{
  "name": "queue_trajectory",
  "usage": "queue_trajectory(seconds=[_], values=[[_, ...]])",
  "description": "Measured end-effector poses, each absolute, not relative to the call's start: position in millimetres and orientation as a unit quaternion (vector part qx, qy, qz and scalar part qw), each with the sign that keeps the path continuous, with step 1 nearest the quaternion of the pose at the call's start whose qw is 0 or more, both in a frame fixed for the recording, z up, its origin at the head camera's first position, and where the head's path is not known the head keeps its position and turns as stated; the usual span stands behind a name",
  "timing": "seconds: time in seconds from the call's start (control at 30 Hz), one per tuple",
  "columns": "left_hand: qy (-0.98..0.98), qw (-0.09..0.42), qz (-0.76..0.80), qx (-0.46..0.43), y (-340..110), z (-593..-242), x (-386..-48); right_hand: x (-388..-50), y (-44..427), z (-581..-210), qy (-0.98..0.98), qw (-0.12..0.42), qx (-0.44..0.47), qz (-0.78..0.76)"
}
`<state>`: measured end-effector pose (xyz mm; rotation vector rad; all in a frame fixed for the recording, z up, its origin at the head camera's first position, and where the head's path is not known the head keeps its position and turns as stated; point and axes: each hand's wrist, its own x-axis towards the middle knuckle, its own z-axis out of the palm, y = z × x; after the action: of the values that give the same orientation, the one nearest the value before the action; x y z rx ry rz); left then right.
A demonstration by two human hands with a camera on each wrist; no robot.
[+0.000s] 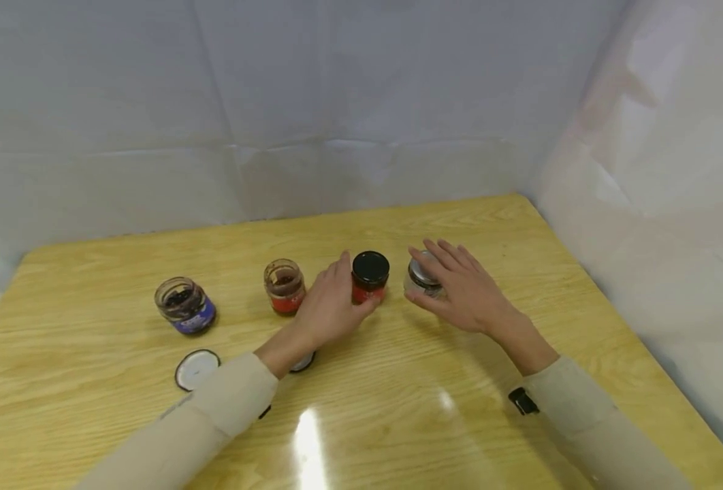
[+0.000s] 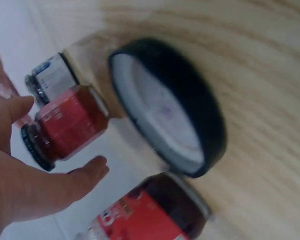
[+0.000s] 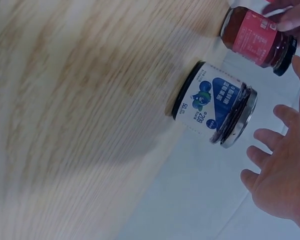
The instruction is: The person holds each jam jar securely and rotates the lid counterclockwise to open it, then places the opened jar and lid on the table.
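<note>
Judged by the lids alone, the work looks about half done, with two of the four jars on the worktop (image 1: 398,422) uncovered. The blue-labelled jar (image 1: 193,316) at the far left and the open red jar (image 1: 286,299) beside it stand upright without lids, dark contents showing; in front of them lie a loose lid (image 1: 197,370), pale inside up, and a second lid (image 1: 303,362), partly hidden by the left arm. What appears left is the other pair: the closed red jar (image 1: 364,294), its black lid (image 1: 370,267) on, and the white-labelled jar (image 1: 418,280) to its right, under a silver lid (image 1: 424,269). The left hand (image 1: 331,303) is at the closed red jar, thumb spread from the fingers; whether it touches cannot be told. The right hand (image 1: 462,289), fingers fanned apart, is just beside the white-labelled jar, gripping nothing.
</note>
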<state>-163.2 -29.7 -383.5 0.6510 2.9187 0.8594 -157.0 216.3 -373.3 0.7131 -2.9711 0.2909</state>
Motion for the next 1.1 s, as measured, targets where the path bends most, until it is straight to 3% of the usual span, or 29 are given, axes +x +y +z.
queue_trajectory(seconds=[0.2,0.57,0.77,1.1], values=[[0.928,0.064,0.321,0.177,-28,-394,-170,-157,211,-374,-0.965,0.033,0.243,0.089],[0.857,0.098,0.480,0.160,-18,-402,-183,-154,210,-374,-0.965,0.026,0.246,0.086],[0.853,0.106,0.500,0.102,-15,-401,-184,-154,209,-373,-0.963,0.029,0.251,0.095],[0.876,0.100,0.462,0.093,-14,-403,-184,-153,211,-377,-0.963,0.033,0.252,0.094]])
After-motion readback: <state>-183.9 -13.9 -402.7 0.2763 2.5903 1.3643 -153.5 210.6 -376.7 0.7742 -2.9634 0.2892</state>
